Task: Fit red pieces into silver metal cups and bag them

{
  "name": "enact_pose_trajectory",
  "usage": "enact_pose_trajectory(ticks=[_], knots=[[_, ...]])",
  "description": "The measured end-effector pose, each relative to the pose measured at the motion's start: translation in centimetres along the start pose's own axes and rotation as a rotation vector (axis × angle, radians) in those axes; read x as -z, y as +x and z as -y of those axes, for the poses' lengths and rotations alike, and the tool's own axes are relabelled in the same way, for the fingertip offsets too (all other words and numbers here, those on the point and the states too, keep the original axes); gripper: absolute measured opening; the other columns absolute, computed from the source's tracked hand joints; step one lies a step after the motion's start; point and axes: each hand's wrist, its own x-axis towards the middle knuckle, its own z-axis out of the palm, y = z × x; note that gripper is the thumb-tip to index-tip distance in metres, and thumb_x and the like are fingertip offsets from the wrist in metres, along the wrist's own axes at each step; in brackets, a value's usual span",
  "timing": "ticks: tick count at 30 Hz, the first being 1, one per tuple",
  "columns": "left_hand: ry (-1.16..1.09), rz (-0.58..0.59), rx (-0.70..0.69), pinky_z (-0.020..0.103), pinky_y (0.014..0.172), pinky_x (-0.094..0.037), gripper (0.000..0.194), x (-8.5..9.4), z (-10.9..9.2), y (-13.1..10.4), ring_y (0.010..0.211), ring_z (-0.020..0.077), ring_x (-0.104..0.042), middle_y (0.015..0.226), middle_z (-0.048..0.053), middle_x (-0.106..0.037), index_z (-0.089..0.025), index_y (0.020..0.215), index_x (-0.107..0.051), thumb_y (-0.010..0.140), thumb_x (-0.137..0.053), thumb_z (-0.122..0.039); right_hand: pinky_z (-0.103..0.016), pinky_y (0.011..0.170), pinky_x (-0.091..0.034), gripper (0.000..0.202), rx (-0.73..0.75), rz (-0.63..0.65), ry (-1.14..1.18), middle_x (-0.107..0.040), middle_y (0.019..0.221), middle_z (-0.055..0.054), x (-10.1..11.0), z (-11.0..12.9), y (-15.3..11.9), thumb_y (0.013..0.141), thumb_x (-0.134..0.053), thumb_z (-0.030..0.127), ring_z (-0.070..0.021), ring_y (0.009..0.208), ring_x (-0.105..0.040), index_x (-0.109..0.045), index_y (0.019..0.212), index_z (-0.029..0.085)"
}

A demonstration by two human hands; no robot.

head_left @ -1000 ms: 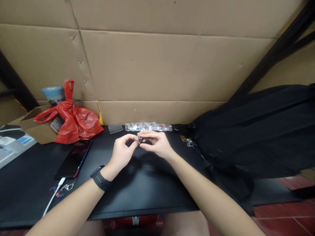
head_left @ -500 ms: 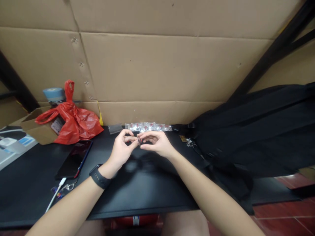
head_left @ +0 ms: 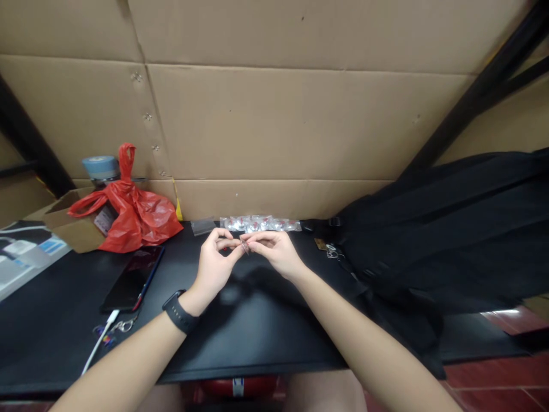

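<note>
Above the black tabletop, my left hand (head_left: 215, 260) pinches a small, thin, shiny piece (head_left: 244, 246) between thumb and fingers. It looks round and is seen nearly edge-on; its kind is too small to make out. My right hand (head_left: 277, 252) meets it from the other side, thumb and fingertips closed on its edge. A speck of red shows by the left fingers. Just behind the hands lies a row of clear plastic packets (head_left: 261, 223) with silvery and red contents. Beside them, to the left, is a flat clear bag (head_left: 202, 226).
At left are a phone (head_left: 132, 280) with a white cable (head_left: 99, 342), a red plastic bag (head_left: 146, 220), a cardboard box (head_left: 75, 229) and a white power strip (head_left: 30, 257). A black bag (head_left: 450, 229) fills the right side, with keys (head_left: 331, 252) beside it. Cardboard (head_left: 266, 126) stands behind.
My right thumb has risen and closed against the fingertips at the small piece, where it was apart before. My left hand keeps its pinch. The view has shifted slightly.
</note>
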Motion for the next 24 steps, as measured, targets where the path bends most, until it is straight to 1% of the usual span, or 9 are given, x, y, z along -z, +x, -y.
enact_pose_trajectory(ticks=[4,7,9,10,12,15,18,22,24], knots=[[0.093,-0.031,-0.073,0.028,0.079,-0.053,0.030,0.1,0.2,-0.1,0.080,0.0176,-0.071,0.079,0.001,-0.068,-0.020,0.088,-0.048,0.077,-0.074,-0.027,-0.036,0.083,-0.057,0.026,0.038,0.000,-0.054,-0.070,0.109,-0.011,-0.5,-0.2,0.0,0.081,-0.074,0.044,-0.0186,0.085,-0.068,-0.071,0.081,0.018],[0.181,-0.028,-0.138,0.030,0.085,-0.051,0.019,0.2,0.6,-0.2,0.084,0.0166,-0.069,0.085,0.002,-0.068,-0.020,0.098,-0.052,0.086,-0.064,-0.030,-0.036,0.086,-0.055,0.028,0.090,0.004,-0.174,-0.061,0.116,-0.012,-0.7,-0.4,-0.1,0.087,-0.066,0.046,-0.0209,0.097,-0.064,-0.066,0.083,0.018],[0.241,-0.006,-0.169,0.032,0.089,-0.049,0.019,0.2,0.5,-0.2,0.089,0.0173,-0.067,0.092,0.003,-0.068,-0.021,0.107,-0.054,0.092,-0.056,-0.032,-0.037,0.088,-0.053,0.027,0.129,0.017,-0.269,-0.056,0.119,-0.012,-0.8,-0.4,-0.2,0.092,-0.060,0.045,-0.0225,0.106,-0.060,-0.064,0.086,0.019],[0.292,0.007,-0.185,0.033,0.090,-0.048,0.021,0.2,0.4,-0.2,0.093,0.0182,-0.066,0.096,0.004,-0.067,-0.021,0.109,-0.055,0.092,-0.055,-0.033,-0.038,0.090,-0.052,0.027,0.149,0.027,-0.308,-0.054,0.120,-0.012,-0.8,-0.4,-0.2,0.094,-0.057,0.045,-0.0228,0.108,-0.059,-0.063,0.087,0.019],[0.438,0.039,-0.210,0.036,0.093,-0.046,0.020,0.1,0.0,-0.2,0.100,0.0209,-0.063,0.103,0.005,-0.064,-0.022,0.104,-0.059,0.087,-0.061,-0.033,-0.040,0.094,-0.049,0.026,0.189,0.044,-0.370,-0.053,0.119,-0.012,-0.8,-0.4,-0.3,0.096,-0.052,0.044,-0.0231,0.111,-0.057,-0.061,0.090,0.020],[0.625,0.098,-0.201,0.038,0.094,-0.043,0.018,-0.1,-0.6,-0.1,0.104,0.0233,-0.059,0.103,0.004,-0.063,-0.023,0.096,-0.062,0.079,-0.067,-0.026,-0.043,0.105,-0.041,0.025,0.238,0.048,-0.462,-0.052,0.119,-0.011,-0.6,0.0,-0.4,0.099,-0.048,0.041,-0.0239,0.118,-0.053,-0.059,0.089,0.021],[0.680,0.132,-0.171,0.039,0.093,-0.042,0.022,-0.1,-0.6,0.2,0.107,0.0244,-0.058,0.105,0.003,-0.063,-0.025,0.100,-0.063,0.078,-0.067,-0.024,-0.044,0.109,-0.036,0.025,0.258,0.037,-0.525,-0.051,0.121,-0.011,0.0,0.3,-0.2,0.099,-0.046,0.040,-0.0242,0.121,-0.050,-0.058,0.088,0.021],[0.697,0.140,-0.138,0.040,0.095,-0.039,0.020,0.1,-0.1,0.7,0.108,0.0250,-0.057,0.103,0.002,-0.065,-0.026,0.098,-0.065,0.078,-0.067,-0.025,-0.041,0.108,-0.037,0.023,0.267,-0.001,-0.545,-0.050,0.120,-0.010,0.9,0.2,0.1,0.100,-0.044,0.038,-0.0227,0.120,-0.049,-0.057,0.091,0.022],[0.692,0.159,-0.141,0.040,0.095,-0.038,0.020,0.4,0.4,0.8,0.109,0.0248,-0.056,0.104,0.001,-0.066,-0.027,0.099,-0.066,0.078,-0.068,-0.026,-0.041,0.106,-0.037,0.021,0.249,0.006,-0.564,-0.050,0.119,-0.010,1.2,-0.2,0.1,0.100,-0.045,0.037,-0.0224,0.120,-0.050,-0.057,0.091,0.021]])
